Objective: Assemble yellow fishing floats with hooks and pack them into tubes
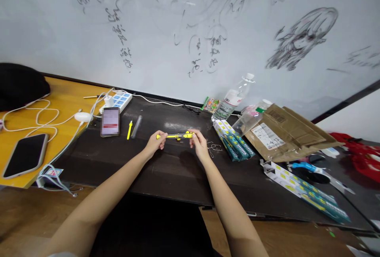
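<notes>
Both my hands hold a slim yellow tool (pixel 175 136) level above the dark table; its middle section looks clear and its exact kind does not show. My left hand (pixel 156 143) pinches the left end between thumb and fingers. At the other end, the fingers of my right hand (pixel 198 142) are closed around the yellow tip. To the left of my hands lie a small yellow pen-like piece (pixel 130 130) and a clear tube (pixel 136 126), side by side. A thin white wire (pixel 214 147) lies just right of my right hand.
Teal-and-yellow boxes (pixel 234 140), a water bottle (pixel 233 98) and a cardboard parcel (pixel 285 130) stand to the right. Another teal box (pixel 308 193) lies near the right front edge. A power strip (pixel 121 100), upright screen (pixel 110 122), cables and a phone (pixel 26 156) are left.
</notes>
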`<state>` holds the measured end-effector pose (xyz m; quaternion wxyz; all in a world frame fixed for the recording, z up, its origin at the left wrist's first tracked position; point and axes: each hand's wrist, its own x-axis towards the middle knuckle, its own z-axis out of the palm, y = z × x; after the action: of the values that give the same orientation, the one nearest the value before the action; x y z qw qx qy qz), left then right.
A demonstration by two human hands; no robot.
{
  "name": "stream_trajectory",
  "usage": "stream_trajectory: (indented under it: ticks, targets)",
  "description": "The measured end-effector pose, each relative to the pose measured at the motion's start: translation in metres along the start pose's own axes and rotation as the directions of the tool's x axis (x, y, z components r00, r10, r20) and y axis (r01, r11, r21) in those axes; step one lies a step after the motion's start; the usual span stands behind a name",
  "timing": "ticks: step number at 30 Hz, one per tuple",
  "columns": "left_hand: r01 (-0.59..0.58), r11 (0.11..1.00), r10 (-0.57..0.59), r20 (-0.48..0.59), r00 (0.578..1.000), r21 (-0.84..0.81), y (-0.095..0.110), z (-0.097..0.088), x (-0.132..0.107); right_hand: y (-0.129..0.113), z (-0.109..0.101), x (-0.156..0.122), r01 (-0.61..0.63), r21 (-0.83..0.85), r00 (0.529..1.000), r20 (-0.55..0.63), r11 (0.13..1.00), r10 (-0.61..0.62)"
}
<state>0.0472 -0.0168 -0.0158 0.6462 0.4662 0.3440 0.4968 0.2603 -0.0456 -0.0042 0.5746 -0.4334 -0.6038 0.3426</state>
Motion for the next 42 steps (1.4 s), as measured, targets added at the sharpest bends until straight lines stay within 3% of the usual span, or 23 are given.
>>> stream_trajectory:
  ticks: [6, 11, 18, 21, 24, 26, 29, 31, 35, 39, 42]
  targets:
    - [-0.003, 1.0, 0.003, 0.012, 1.0, -0.01, 0.001, -0.001, -0.001, -0.003, 0.0, 0.0, -0.004, 0.017, 1.0, -0.006, 1.0, 0.004]
    - [-0.009, 1.0, 0.009, 0.004, 1.0, -0.002, 0.003, -0.001, -0.001, 0.0, 0.002, 0.003, -0.009, 0.113, 0.996, -0.085, 0.994, 0.019]
    - [-0.006, 1.0, 0.006, 0.003, 1.0, -0.003, 0.003, 0.0, -0.001, 0.001, 0.005, 0.003, -0.04, 0.122, 0.997, -0.062, 0.992, 0.047]
    - [-0.019, 1.0, 0.019, -0.014, 1.0, -0.009, 0.004, 0.0, -0.001, 0.0, 0.002, 0.004, -0.036, 0.082, 0.995, -0.094, 0.996, 0.044]
    - [-0.058, 0.998, 0.056, -0.077, 0.996, -0.026, 0.007, -0.002, 0.0, 0.003, -0.005, 0.006, -0.02, -0.106, 0.98, -0.2, 0.994, -0.002]
    - [-0.099, 0.994, 0.093, -0.138, 0.986, -0.038, 0.009, -0.003, 0.001, 0.006, -0.012, 0.008, -0.013, -0.342, 0.973, -0.219, 0.94, -0.066]
    - [-0.141, 0.989, 0.13, -0.195, 0.972, -0.047, 0.011, -0.005, 0.002, 0.01, -0.026, 0.009, -0.019, -0.659, 0.973, -0.185, 0.752, -0.138]
    - [-0.14, 0.989, 0.128, -0.2, 0.971, -0.048, 0.011, -0.006, 0.002, 0.013, -0.035, 0.009, -0.047, -0.774, 0.971, -0.183, 0.631, -0.151]
    - [-0.106, 0.994, 0.1, -0.168, 0.981, -0.032, 0.011, -0.003, 0.0, 0.021, -0.039, 0.013, -0.037, -0.891, 0.984, -0.111, 0.453, -0.137]
    - [-0.073, 0.997, 0.07, -0.118, 0.99, -0.015, 0.01, 0.0, -0.002, 0.031, -0.025, 0.023, 0.054, -0.955, 0.994, 0.024, 0.293, -0.105]
    - [-0.055, 0.998, 0.054, -0.088, 0.995, -0.012, 0.01, -0.001, -0.002, 0.035, -0.016, 0.031, 0.058, -0.97, 0.997, 0.043, 0.238, -0.067]
